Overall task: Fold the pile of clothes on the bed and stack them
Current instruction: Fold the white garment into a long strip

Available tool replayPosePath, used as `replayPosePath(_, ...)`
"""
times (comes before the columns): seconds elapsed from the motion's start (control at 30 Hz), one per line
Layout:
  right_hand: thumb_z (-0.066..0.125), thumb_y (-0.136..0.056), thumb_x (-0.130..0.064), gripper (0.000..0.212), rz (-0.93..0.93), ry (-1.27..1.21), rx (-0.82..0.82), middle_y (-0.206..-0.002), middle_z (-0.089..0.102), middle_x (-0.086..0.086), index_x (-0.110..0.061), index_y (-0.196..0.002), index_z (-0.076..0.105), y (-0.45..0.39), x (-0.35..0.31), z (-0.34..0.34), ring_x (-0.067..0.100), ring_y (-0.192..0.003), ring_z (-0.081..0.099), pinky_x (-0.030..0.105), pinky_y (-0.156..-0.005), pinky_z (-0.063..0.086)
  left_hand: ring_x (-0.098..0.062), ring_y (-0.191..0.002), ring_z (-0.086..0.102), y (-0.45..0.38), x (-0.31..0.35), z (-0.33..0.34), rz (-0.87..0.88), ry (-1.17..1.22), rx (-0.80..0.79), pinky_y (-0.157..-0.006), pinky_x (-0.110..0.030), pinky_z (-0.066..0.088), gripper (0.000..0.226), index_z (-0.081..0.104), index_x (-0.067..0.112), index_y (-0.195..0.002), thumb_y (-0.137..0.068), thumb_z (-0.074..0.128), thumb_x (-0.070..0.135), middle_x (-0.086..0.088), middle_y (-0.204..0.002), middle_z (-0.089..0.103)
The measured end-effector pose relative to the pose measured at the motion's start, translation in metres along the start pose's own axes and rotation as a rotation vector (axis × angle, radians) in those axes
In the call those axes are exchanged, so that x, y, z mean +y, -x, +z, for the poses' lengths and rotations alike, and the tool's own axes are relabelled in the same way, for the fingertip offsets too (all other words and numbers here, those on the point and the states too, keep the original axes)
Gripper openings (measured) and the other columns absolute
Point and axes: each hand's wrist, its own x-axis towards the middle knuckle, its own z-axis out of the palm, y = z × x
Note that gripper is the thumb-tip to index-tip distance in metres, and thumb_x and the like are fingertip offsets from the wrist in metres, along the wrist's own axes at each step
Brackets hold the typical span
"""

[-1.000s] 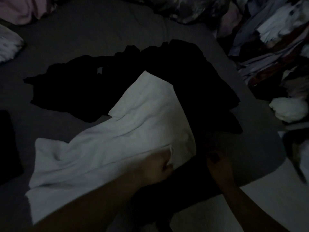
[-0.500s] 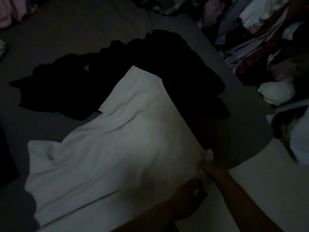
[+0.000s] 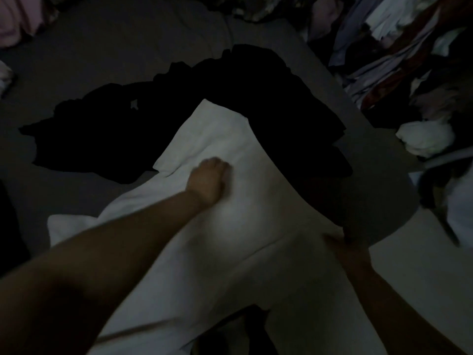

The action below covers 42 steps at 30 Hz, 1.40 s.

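2 hands on white garment, grips unclear, long axis near-left to far-right

A dimly lit home bedroom was the setting: a wide bed under a smooth grey fitted sheet filled the view. A heap of mixed, unsorted garments was piled at 2 o'clock, with a crumpled white cloth bundle at 3 o'clock. A pale pink fabric item lay at 10 o'clock, and a rumpled black garment sprawled mid-bed.
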Motion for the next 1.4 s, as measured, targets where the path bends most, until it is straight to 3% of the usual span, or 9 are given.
replayPosePath(0.13,0.069,-0.082,-0.038,0.078,0.108,0.086,-0.088,-0.147,0.037,0.017,-0.01,-0.145,0.032,-0.002,0.01,0.001,0.037,-0.131,0.04,0.046,-0.105,0.037,-0.034,-0.137,0.023,-0.051,-0.01,-0.042,-0.134,-0.153,0.065,-0.105,-0.047,0.031,0.068,0.022,0.013,-0.146,-0.088,0.057,0.02,-0.017,-0.147,0.027)
replayPosePath(0.27,0.054,-0.094,-0.027,0.053,0.077,0.143,-0.141,-0.134,0.048,0.021,-0.008,-0.141,0.038,-0.009,0.016,-0.005,0.034,-0.11,0.052,0.04,-0.089,0.043,-0.042,-0.136,0.023,-0.083,-0.037,-0.05,-0.412,0.113,0.055,-0.109,-0.049,0.029,0.089,0.009,0.006,-0.149,-0.085,0.066,0.031,-0.022,-0.148,0.022)
replayPosePath(0.4,0.043,-0.099,-0.026,0.044,-0.016,0.108,-0.015,-0.128,0.052,0.024,-0.005,-0.138,0.043,-0.016,0.013,-0.007,0.038,-0.11,0.052,0.044,-0.095,0.04,-0.039,-0.122,0.046,-0.09,-0.061,-0.046,-0.449,0.174,0.083,-0.099,-0.047,0.042,0.09,0.033,0.005,-0.139,-0.072,0.075,0.047,-0.019,-0.135,0.046)
replayPosePath(0.7,0.043,-0.099,-0.017,0.037,-0.076,-0.06,-0.079,-0.128,0.052,0.021,0.004,-0.13,0.047,0.016,-0.03,0.028,0.036,-0.119,0.049,0.036,-0.099,0.038,-0.028,-0.116,0.055,-0.02,-0.016,-0.064,-0.256,0.509,0.113,-0.088,-0.025,0.039,0.047,0.055,0.005,-0.126,-0.088,0.064,0.031,-0.013,-0.123,0.06)
replayPosePath(0.93,0.048,-0.096,-0.022,0.032,-0.267,-0.314,-0.219,-0.099,0.061,0.018,0.006,-0.105,0.06,0.12,-0.118,0.059,0.033,-0.097,0.059,0.029,-0.077,0.042,0.005,-0.059,0.052,0.108,0.031,-0.071,-0.207,0.67,0.279,-0.053,-0.013,0.032,0.008,0.057,0.02,-0.09,-0.087,0.065,0.021,0.013,-0.068,0.053)
replayPosePath(1.07,0.046,-0.098,-0.033,0.033,-0.178,-0.46,-0.367,-0.107,0.065,0.017,-0.005,-0.112,0.059,0.189,-0.154,0.062,0.034,-0.102,0.061,0.039,-0.084,0.049,0.006,-0.07,0.051,0.173,0.049,-0.085,-0.087,0.725,0.338,-0.057,-0.014,0.032,0.028,0.061,0.005,-0.092,-0.089,0.052,0.031,0.009,-0.077,0.062)
replayPosePath(1.17,0.054,-0.085,-0.053,0.039,-0.208,-0.502,-0.46,-0.081,0.067,0.004,-0.017,-0.097,0.065,0.243,-0.167,0.062,0.017,-0.079,0.065,0.029,-0.072,0.05,-0.006,-0.079,0.053,0.219,0.055,-0.095,-0.054,0.726,0.405,-0.059,-0.018,0.037,0.043,0.062,0.009,-0.089,-0.086,0.041,0.046,-0.004,-0.084,0.068)
replayPosePath(1.27,0.058,-0.092,-0.024,0.021,-0.27,-0.45,-0.406,-0.076,0.066,0.006,-0.005,-0.088,0.067,0.282,-0.168,0.062,0.024,-0.077,0.064,0.028,-0.065,0.051,0.002,-0.079,0.054,0.26,0.047,-0.11,-0.013,0.706,0.47,-0.067,-0.005,0.038,0.022,0.062,0.024,-0.093,-0.088,0.047,0.039,0.003,-0.087,0.067)
replayPosePath(1.4,0.051,-0.094,-0.016,0.019,-0.228,-0.455,-0.382,-0.09,0.064,0.025,-0.001,-0.092,0.061,0.327,-0.183,0.06,0.045,-0.094,0.06,0.044,-0.085,0.051,-0.011,-0.087,0.056,0.299,0.032,-0.14,-0.04,0.704,0.376,-0.078,-0.032,0.046,0.047,0.057,0.016,-0.103,-0.084,0.036,0.053,0.001,-0.1,0.058)
